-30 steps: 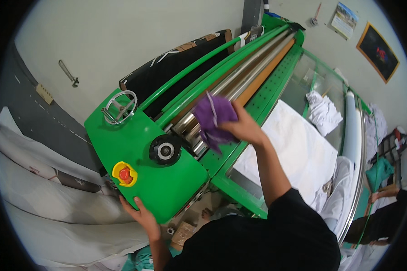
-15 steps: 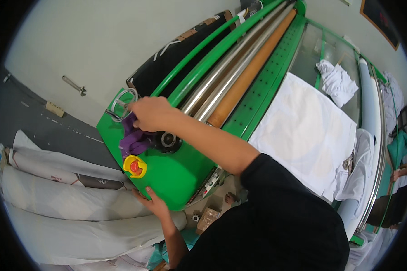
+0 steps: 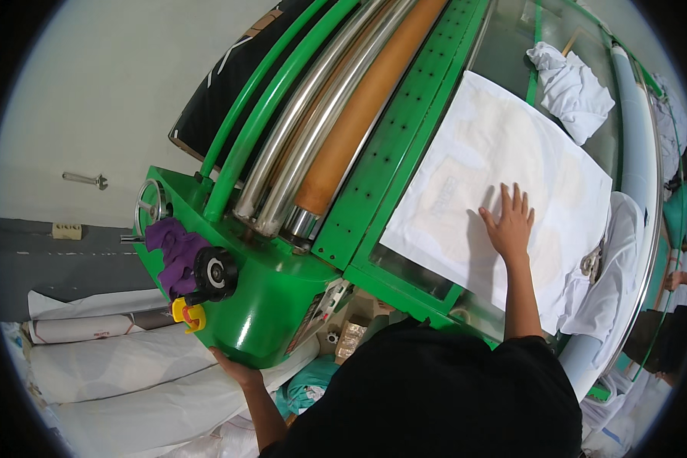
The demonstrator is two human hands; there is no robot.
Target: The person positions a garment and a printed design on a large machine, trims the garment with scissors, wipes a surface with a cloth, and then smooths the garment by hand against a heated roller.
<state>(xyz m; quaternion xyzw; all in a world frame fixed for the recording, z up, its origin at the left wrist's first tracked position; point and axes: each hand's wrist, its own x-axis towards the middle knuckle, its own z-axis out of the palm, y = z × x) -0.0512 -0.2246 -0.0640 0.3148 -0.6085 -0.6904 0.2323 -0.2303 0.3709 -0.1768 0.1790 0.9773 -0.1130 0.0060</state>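
On the glass table of the green roller machine (image 3: 282, 320), a large white sheet (image 3: 481, 153) lay flat, its near edge running along the green frame beside the rollers (image 3: 320, 145) and its far side reaching toward the curved rail on the right. The right hand (image 3: 509, 225) rested palm down on this sheet near its lower middle, fingers spread wide and straight, pressing rather than gripping anything. The left hand (image 3: 237, 372) was at the bottom corner of the machine's green end housing, fingers curled under its edge so that only their backs showed; it seemed to grasp the housing itself. A purple rag (image 3: 177, 256) lay bunched on top of that housing, between the small metal handwheel (image 3: 151, 208) and the black knob (image 3: 215, 273), with a yellow and red stop button (image 3: 187, 314) just below. The sheet looked thin, light and limp, likely to wrinkle or slide over the smooth glass if pushed from one spot, so it would probably be best taken by a corner or along an edge and kept taut. A crumpled white cloth (image 3: 569, 88) sat at the far end of the table, well apart from the hand, and pale rolls of material (image 3: 114, 366) lay on the floor to the left.
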